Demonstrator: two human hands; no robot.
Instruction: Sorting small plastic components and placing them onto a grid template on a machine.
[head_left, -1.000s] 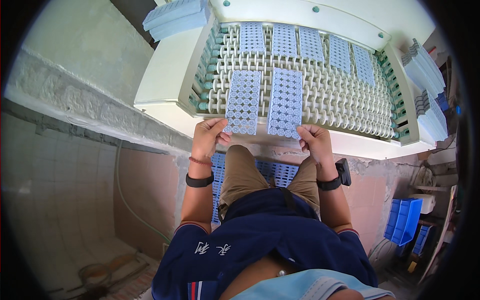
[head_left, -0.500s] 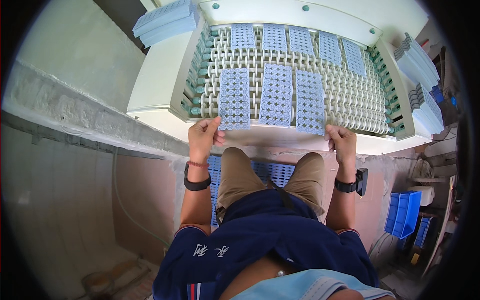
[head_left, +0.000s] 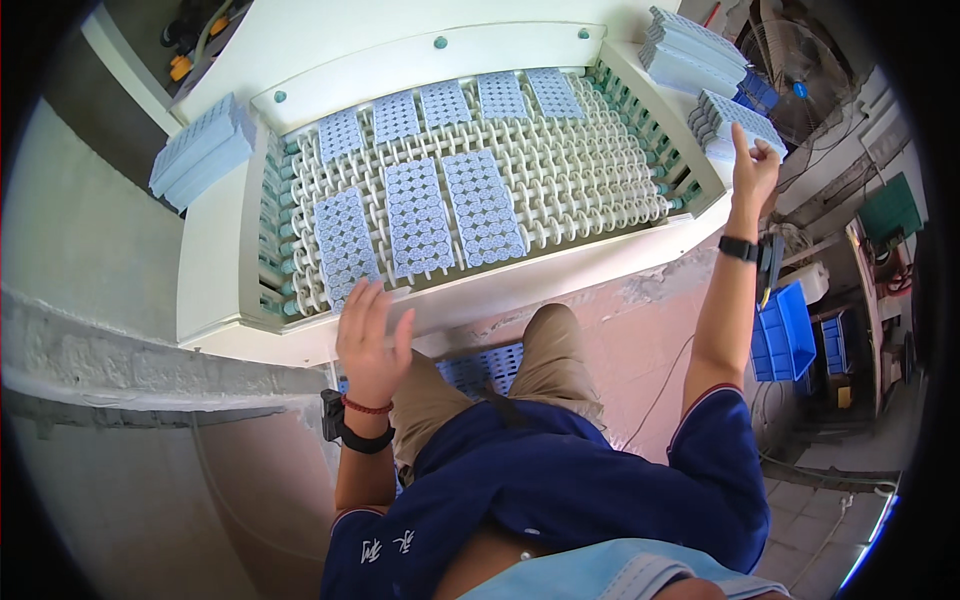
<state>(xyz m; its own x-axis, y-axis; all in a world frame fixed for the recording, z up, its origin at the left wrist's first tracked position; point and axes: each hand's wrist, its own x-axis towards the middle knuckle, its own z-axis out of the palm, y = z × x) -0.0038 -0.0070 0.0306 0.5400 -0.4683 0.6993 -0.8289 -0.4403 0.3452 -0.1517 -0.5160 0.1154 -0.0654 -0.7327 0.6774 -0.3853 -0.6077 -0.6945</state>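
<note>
My left hand (head_left: 370, 335) is open, fingers stretched, by the near end of a light-blue board panel (head_left: 345, 235) patterned with rows of joined discs. Two more such panels, a middle one (head_left: 418, 215) and a right one (head_left: 483, 205), lie beside it on the wheeled roller conveyor (head_left: 575, 190). Out to the right, my right hand (head_left: 755, 170) has its thumb and curled fingers at the near corner of a stack of the same panels (head_left: 735, 120). It appears to grip an edge there; its fingertips are partly hidden.
Several panels, one of them at the middle (head_left: 445, 102), lie across the conveyor's far side. Other stacks rest on the left ledge (head_left: 205, 150) and behind on the right ledge (head_left: 690, 55). A fan (head_left: 798, 88) and a blue crate (head_left: 783, 335) stand at right.
My right hand has left the near conveyor edge and reached to the right-hand stack. My left hand has opened. The view has turned right, and the far panels sit farther from the near row.
</note>
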